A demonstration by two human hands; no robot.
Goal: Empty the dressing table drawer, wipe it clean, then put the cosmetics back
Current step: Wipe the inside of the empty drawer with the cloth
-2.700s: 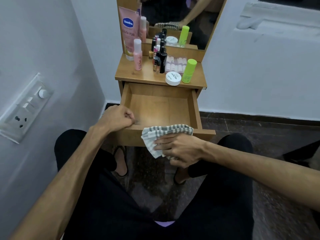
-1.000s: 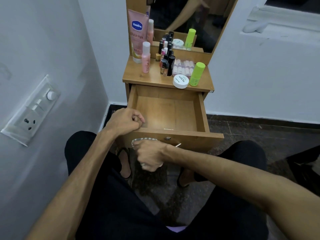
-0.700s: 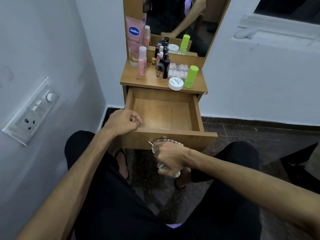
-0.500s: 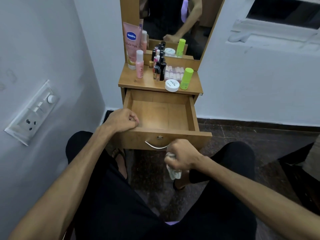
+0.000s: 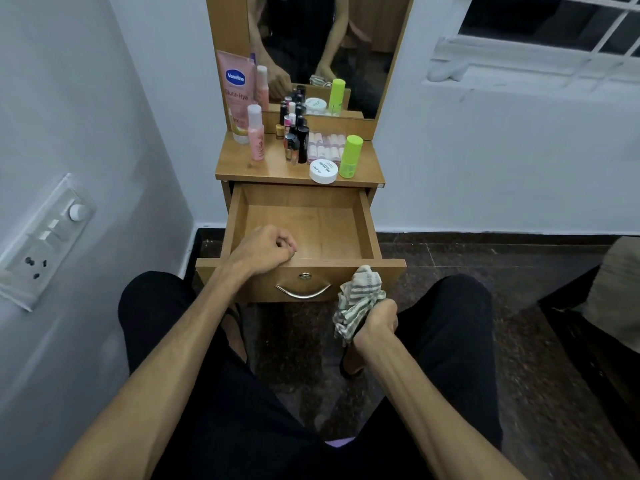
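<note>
Left hand curled over drawer front rim, right hand bunching cloth at near-right corner; hard swipe could jolt the far green bottle over.

The room is dim and bluish, lit softly from the barred white window at the far right. The pale walls look grey. The open wooden drawer catches a faint sheen on its floor; the dark speckled floor lies in shadow. Wide-angle bending curves the white switch panel at the left edge. Fine detail is soft and slightly smeared.
</note>
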